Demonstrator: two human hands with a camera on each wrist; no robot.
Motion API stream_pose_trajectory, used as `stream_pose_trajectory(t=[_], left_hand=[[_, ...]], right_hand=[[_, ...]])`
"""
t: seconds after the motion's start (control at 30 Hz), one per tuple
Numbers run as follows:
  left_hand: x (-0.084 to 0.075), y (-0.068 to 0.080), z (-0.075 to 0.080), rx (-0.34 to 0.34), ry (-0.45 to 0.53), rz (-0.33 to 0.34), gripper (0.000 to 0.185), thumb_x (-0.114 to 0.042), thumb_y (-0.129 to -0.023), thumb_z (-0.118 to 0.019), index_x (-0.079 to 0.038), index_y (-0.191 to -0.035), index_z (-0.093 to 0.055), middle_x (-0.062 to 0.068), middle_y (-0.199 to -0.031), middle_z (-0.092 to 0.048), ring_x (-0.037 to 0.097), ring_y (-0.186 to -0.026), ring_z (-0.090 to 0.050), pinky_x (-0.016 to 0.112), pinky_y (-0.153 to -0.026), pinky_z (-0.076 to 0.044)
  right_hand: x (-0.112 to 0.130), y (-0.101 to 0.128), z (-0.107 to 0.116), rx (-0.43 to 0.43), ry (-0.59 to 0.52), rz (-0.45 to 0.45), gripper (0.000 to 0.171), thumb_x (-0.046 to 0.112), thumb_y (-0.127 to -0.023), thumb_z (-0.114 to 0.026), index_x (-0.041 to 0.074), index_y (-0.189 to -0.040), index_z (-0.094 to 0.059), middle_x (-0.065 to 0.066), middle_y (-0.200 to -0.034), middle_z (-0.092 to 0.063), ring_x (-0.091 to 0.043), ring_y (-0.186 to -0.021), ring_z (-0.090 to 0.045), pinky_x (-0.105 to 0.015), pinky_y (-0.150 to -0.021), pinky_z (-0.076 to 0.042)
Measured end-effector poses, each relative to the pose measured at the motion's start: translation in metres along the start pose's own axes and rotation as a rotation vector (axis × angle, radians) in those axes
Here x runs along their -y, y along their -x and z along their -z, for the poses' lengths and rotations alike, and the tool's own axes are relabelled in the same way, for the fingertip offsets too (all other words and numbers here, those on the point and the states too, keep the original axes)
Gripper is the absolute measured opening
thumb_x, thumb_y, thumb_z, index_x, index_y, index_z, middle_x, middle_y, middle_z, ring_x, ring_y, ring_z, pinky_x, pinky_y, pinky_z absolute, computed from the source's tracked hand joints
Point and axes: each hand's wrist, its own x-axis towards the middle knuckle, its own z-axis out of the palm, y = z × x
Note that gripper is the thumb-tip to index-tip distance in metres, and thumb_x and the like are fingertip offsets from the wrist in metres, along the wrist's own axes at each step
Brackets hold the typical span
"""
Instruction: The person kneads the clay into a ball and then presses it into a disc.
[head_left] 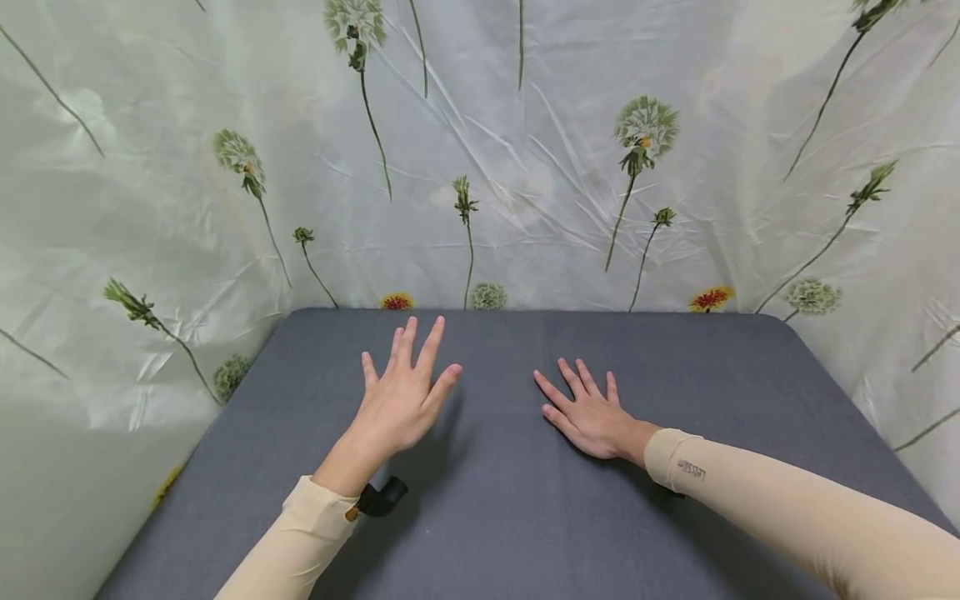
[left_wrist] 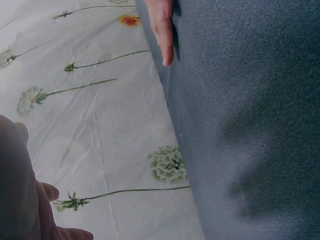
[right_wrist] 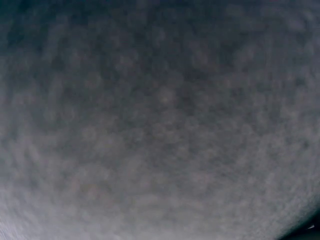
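Observation:
Fingers spread, my left hand point(head_left: 405, 404) is raised over the grey cloth-covered table point(head_left: 510, 517) and casts a shadow to its right. Part of this left hand point(left_wrist: 37, 205) shows at the left edge of the left wrist view. My right hand point(head_left: 596, 421) lies low, palm down with fingers fanned out, seemingly on the cloth. The right hand point(left_wrist: 162, 27) also enters the top of the left wrist view. Neither hand holds anything. The right wrist view is filled by blurred grey cloth point(right_wrist: 160, 125), with no hand visible there.
A pale curtain point(head_left: 540, 167) printed with dandelions and other flowers hangs behind the table and along both sides. A black wrist-worn device point(head_left: 382, 497) sits under the left wrist. Beige sleeves point(head_left: 780, 500) cover both forearms.

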Motion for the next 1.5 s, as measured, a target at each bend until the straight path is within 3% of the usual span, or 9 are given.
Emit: stream_pose_trajectory(t=[0.47,0.73,1.0,1.17,1.3,1.4,1.5], left_hand=[[0.0,0.006,0.008,0.017,0.006,0.014,0.076,-0.066,-0.112,-0.035,-0.037,-0.174,-0.002,0.013,-0.183,0.002,0.04,-0.169,-0.002,0.084,-0.121,0.008],[0.001,0.008,0.011,0.015,0.014,0.007,0.076,-0.065,-0.112,-0.036,-0.036,-0.174,-0.003,0.013,-0.183,0.002,0.041,-0.169,-0.002,0.084,-0.121,0.008],[0.001,0.009,0.012,0.042,0.007,0.023,0.076,-0.062,-0.113,-0.037,-0.036,-0.174,-0.002,0.014,-0.183,0.002,0.041,-0.169,-0.003,0.085,-0.12,0.006],[0.002,0.01,0.011,0.063,0.012,0.021,0.076,-0.062,-0.113,-0.038,-0.035,-0.174,-0.003,0.013,-0.183,-0.001,0.041,-0.169,-0.006,0.085,-0.121,0.005],[0.004,0.013,0.008,0.094,0.019,0.021,0.076,-0.065,-0.112,-0.038,-0.036,-0.174,-0.006,0.012,-0.183,-0.007,0.041,-0.169,-0.008,0.085,-0.121,0.004],[0.008,0.017,0.007,0.103,0.003,0.025,0.074,-0.066,-0.111,-0.04,-0.039,-0.174,-0.01,0.011,-0.182,-0.013,0.041,-0.169,-0.008,0.086,-0.121,0.002],[0.014,0.021,0.006,0.091,-0.031,0.046,0.073,-0.063,-0.111,-0.046,-0.04,-0.173,-0.015,0.011,-0.182,-0.016,0.043,-0.168,-0.009,0.086,-0.121,0.0]], right_hand=[[0.002,0.003,0.004,0.005,0.025,0.021,0.064,0.062,-0.115,-0.023,0.039,-0.173,-0.011,-0.015,-0.183,0.0,-0.046,-0.168,0.006,-0.083,-0.122,0.006],[0.008,0.009,0.008,-0.011,0.074,-0.005,0.065,0.058,-0.115,-0.031,0.035,-0.174,-0.016,-0.016,-0.182,-0.003,-0.047,-0.168,0.001,-0.084,-0.121,0.001],[0.01,0.006,0.012,0.021,0.061,-0.015,0.07,0.063,-0.113,-0.032,0.033,-0.174,-0.015,-0.015,-0.182,-0.001,-0.046,-0.168,0.004,-0.084,-0.121,0.003],[-0.001,0.002,0.008,0.08,-0.038,-0.039,0.083,0.078,-0.107,-0.029,0.033,-0.174,-0.009,-0.011,-0.183,0.005,-0.042,-0.168,0.011,-0.081,-0.122,0.011],[-0.008,0.009,0.024,0.117,-0.265,-0.056,0.089,0.078,-0.107,-0.025,0.025,-0.175,-0.005,-0.015,-0.182,0.003,-0.043,-0.168,0.009,-0.078,-0.124,0.011],[-0.009,0.028,0.05,0.072,-0.366,-0.045,0.083,0.066,-0.113,-0.029,0.013,-0.174,-0.009,-0.026,-0.179,-0.005,-0.051,-0.165,0.0,-0.081,-0.123,0.0],[-0.01,0.054,0.076,-0.035,-0.315,-0.059,0.079,0.057,-0.115,-0.037,0.009,-0.174,-0.013,-0.033,-0.176,-0.01,-0.059,-0.161,-0.006,-0.086,-0.118,-0.007]])
